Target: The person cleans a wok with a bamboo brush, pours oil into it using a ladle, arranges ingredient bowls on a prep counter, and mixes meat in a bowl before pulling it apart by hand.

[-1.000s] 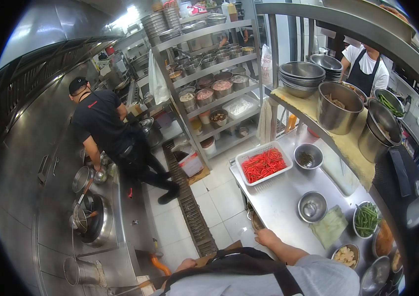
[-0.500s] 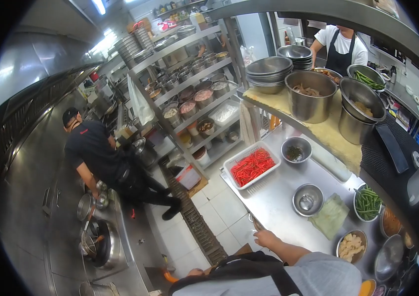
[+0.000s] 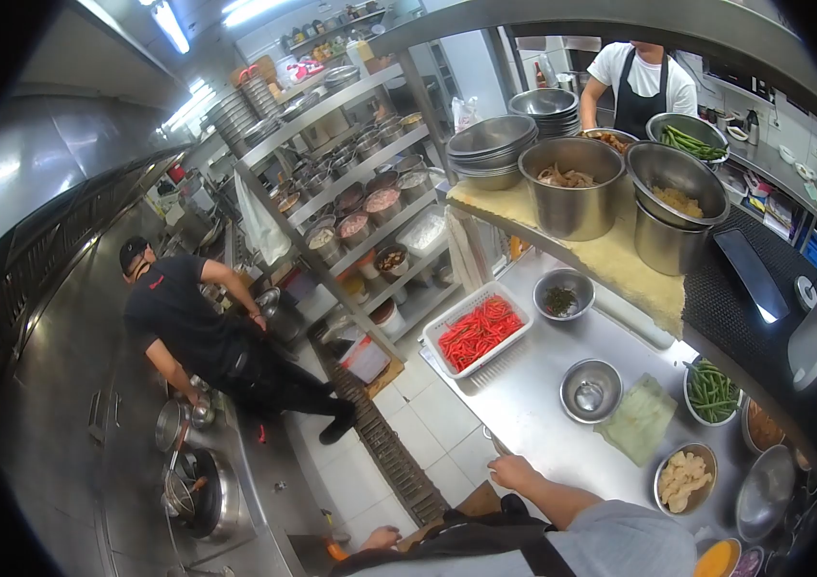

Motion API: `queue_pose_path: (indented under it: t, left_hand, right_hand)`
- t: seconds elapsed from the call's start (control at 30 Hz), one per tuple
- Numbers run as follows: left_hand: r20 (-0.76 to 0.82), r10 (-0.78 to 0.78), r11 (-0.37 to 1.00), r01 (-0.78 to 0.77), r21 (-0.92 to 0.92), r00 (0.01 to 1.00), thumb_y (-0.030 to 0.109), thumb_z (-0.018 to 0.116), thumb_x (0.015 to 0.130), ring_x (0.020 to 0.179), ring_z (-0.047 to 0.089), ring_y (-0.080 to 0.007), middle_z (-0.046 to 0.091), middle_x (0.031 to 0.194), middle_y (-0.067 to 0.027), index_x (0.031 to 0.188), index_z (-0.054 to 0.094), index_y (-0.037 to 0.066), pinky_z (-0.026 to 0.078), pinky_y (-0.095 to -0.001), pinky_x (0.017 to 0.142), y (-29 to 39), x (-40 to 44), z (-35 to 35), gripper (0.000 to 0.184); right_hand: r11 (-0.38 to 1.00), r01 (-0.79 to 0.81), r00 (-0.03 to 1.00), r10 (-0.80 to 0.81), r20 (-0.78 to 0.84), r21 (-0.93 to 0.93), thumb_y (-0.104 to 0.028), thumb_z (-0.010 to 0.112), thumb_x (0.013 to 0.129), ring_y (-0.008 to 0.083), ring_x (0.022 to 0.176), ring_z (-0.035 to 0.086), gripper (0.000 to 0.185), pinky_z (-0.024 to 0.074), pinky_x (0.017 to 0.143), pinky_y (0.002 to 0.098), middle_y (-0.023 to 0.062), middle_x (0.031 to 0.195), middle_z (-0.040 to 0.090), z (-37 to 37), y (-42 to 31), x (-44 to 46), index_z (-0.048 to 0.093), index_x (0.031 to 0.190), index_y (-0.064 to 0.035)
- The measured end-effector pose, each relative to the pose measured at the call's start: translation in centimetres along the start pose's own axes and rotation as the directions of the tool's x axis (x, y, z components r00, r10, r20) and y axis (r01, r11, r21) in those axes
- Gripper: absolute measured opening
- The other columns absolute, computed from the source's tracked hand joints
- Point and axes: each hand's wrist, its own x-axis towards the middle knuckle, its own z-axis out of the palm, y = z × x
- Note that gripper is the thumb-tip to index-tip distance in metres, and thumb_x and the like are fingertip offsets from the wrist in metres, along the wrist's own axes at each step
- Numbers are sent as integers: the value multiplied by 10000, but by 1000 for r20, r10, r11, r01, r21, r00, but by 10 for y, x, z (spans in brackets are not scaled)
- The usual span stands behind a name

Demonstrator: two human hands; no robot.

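Here we are at the long stainless-steel worktable [image 3: 526, 409], and the wearer's right hand [image 3: 512, 471] is right by its near-left edge, fingers curled; whether they grasp anything, I can't tell. Down at eight o'clock from it, the left hand [image 3: 382, 539] is close to the body, its fingers bent, their grip unclear too.

Clock centred on that right hand: just before twelve, a white plastic basket [image 3: 433, 344] heaped with bright red chillies [image 3: 479, 332]! Half past twelve, a round steel bowl of dark green herbs [image 3: 559, 301]. Half past one, a shiny steel bowl [image 3: 591, 389], and beside it at two, a pale green cloth [image 3: 641, 421]. Farther out at two, a bowl of green beans [image 3: 713, 391]; at three, a steel bowl of pale yellow chunks [image 3: 685, 479]. And over at ten, a person in black [image 3: 187, 313] leans by the stove.
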Motion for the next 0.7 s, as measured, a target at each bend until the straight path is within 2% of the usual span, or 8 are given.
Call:
queue_pose_path:
  t: [0.03, 0.07, 0.17, 0.2, 0.27, 0.43, 0.6, 0.7]
  left_hand:
    - [-57, -66, 992, 59, -115, 996, 202, 548, 806, 1096, 544, -287, 547, 1216, -158, 1099, 624, 59, 423, -347, 952, 5, 1, 5, 335]
    - [139, 449, 715, -448, 536, 883, 201, 546, 807, 1032, 567, -285, 577, 1157, -155, 998, 646, 34, 455, -374, 891, -10, 7, -3, 273]
    - [-115, 88, 988, -101, -115, 989, 329, 573, 737, 722, 634, -280, 655, 835, -168, 898, 664, 70, 507, -396, 659, -1, 0, 18, 319]
    - [6, 56, 957, -55, 283, 998, 312, 594, 801, 832, 630, -232, 649, 998, -127, 1170, 560, 52, 527, -375, 662, 9, 4, 15, 453]
    - [-107, -138, 990, 134, -44, 985, 266, 605, 764, 849, 637, -270, 647, 1028, -154, 1170, 577, 45, 524, -369, 729, 30, -27, 26, 463]
    - [-117, -339, 926, 310, -215, 933, 254, 648, 744, 826, 637, -234, 645, 1032, -130, 1194, 586, 127, 537, -345, 683, 43, -76, 51, 472]
    - [-99, -387, 891, 344, -294, 917, 216, 636, 755, 801, 638, -231, 643, 1011, -122, 1176, 594, 133, 547, -366, 632, 4, -99, 84, 431]
    - [-233, -381, 835, 224, -503, 895, 175, 568, 728, 605, 614, -251, 643, 740, -140, 980, 658, 62, 499, -360, 534, -36, -108, 113, 290]
  right_hand:
    - [1000, 8, 1000, -8, 16, -6, -220, 564, 776, 295, 836, 626, 247, 508, 728, 418, 119, 882, 649, -2, 0, 2, 648, 974, -99]
    - [999, -31, 999, 31, 12, 12, -201, 529, 779, 309, 844, 624, 225, 502, 740, 434, 136, 888, 650, -7, -1, 5, 650, 933, -91]
    - [999, -37, 999, 37, 7, 21, -192, 514, 778, 324, 834, 625, 217, 499, 744, 443, 149, 889, 653, 2, -1, 3, 663, 902, -94]
    - [1000, -23, 1000, 23, 20, 10, -191, 535, 769, 324, 830, 625, 215, 501, 743, 438, 149, 877, 652, -4, -5, 3, 664, 910, -91]
    - [999, 30, 996, -28, 83, -23, -191, 556, 761, 324, 825, 625, 217, 503, 743, 433, 150, 866, 652, -8, -10, 1, 665, 918, -89]
    - [995, 79, 996, -77, 34, -59, -171, 603, 738, 325, 821, 624, 207, 504, 751, 428, 154, 858, 649, -6, -10, -6, 659, 908, -66]
    - [985, -8, 974, 47, 223, -173, -207, 624, 763, 324, 878, 615, 199, 495, 791, 424, 150, 907, 655, 7, -5, -9, 669, 905, -75]
    - [962, -71, 957, 141, 255, -264, -211, 632, 754, 323, 892, 618, 223, 495, 815, 418, 148, 921, 657, 12, -10, -14, 679, 932, -86]
